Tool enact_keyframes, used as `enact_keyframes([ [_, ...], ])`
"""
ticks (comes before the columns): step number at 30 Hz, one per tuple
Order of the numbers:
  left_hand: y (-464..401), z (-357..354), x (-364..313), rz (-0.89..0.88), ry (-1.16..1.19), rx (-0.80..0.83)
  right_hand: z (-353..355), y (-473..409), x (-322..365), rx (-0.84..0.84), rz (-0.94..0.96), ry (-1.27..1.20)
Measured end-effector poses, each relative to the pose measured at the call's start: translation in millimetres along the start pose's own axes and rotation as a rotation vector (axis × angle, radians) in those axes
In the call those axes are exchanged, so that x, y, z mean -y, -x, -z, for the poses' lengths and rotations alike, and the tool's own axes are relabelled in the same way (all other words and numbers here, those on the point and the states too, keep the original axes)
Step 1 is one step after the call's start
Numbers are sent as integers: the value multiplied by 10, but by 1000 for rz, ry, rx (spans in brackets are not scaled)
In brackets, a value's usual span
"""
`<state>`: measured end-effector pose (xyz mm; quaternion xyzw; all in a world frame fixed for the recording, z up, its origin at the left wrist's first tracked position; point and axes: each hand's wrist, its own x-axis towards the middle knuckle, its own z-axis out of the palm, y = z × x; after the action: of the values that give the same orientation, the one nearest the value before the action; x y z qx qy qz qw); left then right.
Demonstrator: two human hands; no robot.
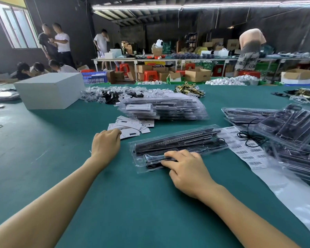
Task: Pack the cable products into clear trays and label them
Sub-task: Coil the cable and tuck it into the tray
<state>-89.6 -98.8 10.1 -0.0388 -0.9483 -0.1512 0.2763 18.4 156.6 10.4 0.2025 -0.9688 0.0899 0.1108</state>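
The clear tray (177, 145) is laid on the green counter (132, 203), with its long axis running from near left to far right. Its near left end is pressed down by the spread fingers of the right hand (184, 169), so this grip is already upon it. The loose white cards (131, 127) are lying to the left of the tray, beyond its left end. The left hand (106, 144) is the nearer one to them; its curled fingers are touching the nearest card, but whether a card is pinched cannot be told. Probably a card is to be carried rightward into the tray.
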Motion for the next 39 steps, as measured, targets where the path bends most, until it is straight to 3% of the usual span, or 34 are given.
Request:
enact_keyframes([
  [8,-181,-229,65,-67,-216,206,-18,-22,-56,3,27,-18],
  [14,-212,-201,42,-60,-233,190,-17,-17,-69,20,27,-17],
  [19,-254,-180,-19,-134,-441,308,-12,-21,-64,12,38,-11],
  [23,-297,-136,-12,-122,-456,347,-13,-20,-75,15,44,-2],
  [28,-282,-135,-67,-259,-618,300,-15,-26,-84,16,48,2],
  [36,-288,-130,-129,-64,-350,271,-17,-12,-87,6,58,2],
  [39,-246,-127,-108,-61,-405,246,-16,-17,-91,2,61,4],
])
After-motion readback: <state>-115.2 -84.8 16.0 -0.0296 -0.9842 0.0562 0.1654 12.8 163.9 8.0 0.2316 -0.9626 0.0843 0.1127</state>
